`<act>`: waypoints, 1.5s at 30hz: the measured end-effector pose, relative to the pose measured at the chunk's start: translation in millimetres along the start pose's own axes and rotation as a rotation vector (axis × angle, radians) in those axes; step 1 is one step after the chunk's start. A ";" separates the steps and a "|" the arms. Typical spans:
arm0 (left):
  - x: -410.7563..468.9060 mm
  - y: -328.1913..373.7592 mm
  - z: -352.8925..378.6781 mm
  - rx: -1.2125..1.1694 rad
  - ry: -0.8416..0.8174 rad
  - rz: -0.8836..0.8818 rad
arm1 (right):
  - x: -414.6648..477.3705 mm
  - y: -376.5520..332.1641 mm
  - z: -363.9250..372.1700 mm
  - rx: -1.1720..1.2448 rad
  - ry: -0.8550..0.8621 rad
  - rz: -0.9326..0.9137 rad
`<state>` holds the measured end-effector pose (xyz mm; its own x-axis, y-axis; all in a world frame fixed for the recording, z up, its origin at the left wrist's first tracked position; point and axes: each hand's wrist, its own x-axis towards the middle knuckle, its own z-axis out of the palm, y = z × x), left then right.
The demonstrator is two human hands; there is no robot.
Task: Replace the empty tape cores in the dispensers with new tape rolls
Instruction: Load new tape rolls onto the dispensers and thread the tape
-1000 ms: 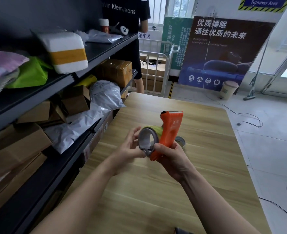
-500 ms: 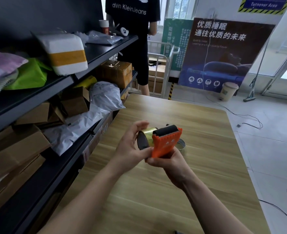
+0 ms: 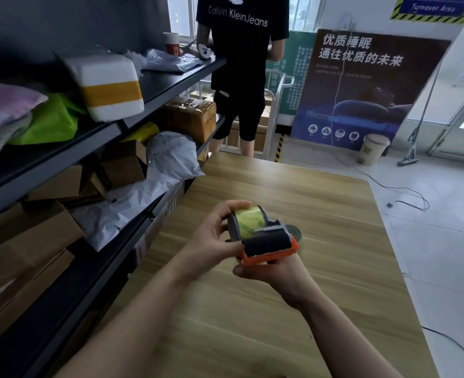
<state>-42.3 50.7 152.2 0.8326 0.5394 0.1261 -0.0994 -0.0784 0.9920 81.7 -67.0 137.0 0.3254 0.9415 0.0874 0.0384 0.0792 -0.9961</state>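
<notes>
An orange tape dispenser (image 3: 269, 251) is held above the wooden table (image 3: 320, 219), its black roller end turned toward me. My right hand (image 3: 274, 274) grips its handle from below. A yellow-green tape roll (image 3: 248, 221) sits in the dispenser's holder. My left hand (image 3: 214, 241) curls around the roll's left side, thumb and fingers on it. Just behind the dispenser, a second ring-shaped object (image 3: 294, 231) lies on the table, mostly hidden and blurred.
Dark shelves (image 3: 154, 102) on the left hold cardboard boxes (image 3: 190, 118), grey mailer bags (image 3: 170, 156) and a white parcel (image 3: 108, 85). A person in black (image 3: 241, 66) stands at the table's far end. Cables (image 3: 405, 192) lie on the floor at right.
The dispenser has tipped forward from upright, so its roller end now faces me. My left hand shifted from the roll's side rim to wrap over the top of the roll.
</notes>
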 end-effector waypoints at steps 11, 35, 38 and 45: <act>3.8 13.4 -3.4 0.037 -0.007 -0.086 | -4.2 3.9 0.3 -0.092 0.017 -0.154; 6.6 22.3 5.6 0.584 0.143 0.282 | -3.6 31.2 -3.6 -0.463 0.189 -0.283; 6.0 24.7 5.9 0.657 0.161 0.342 | -4.6 35.8 -4.4 -0.476 0.213 -0.303; 2.4 33.1 14.2 0.736 0.181 0.258 | -6.5 33.5 -5.1 -0.554 0.295 -0.454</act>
<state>-35.8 37.5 185.1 0.7249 0.5511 0.4134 0.1606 -0.7187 0.6765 85.8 -72.1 103.1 0.4001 0.7238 0.5622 0.6697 0.1879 -0.7185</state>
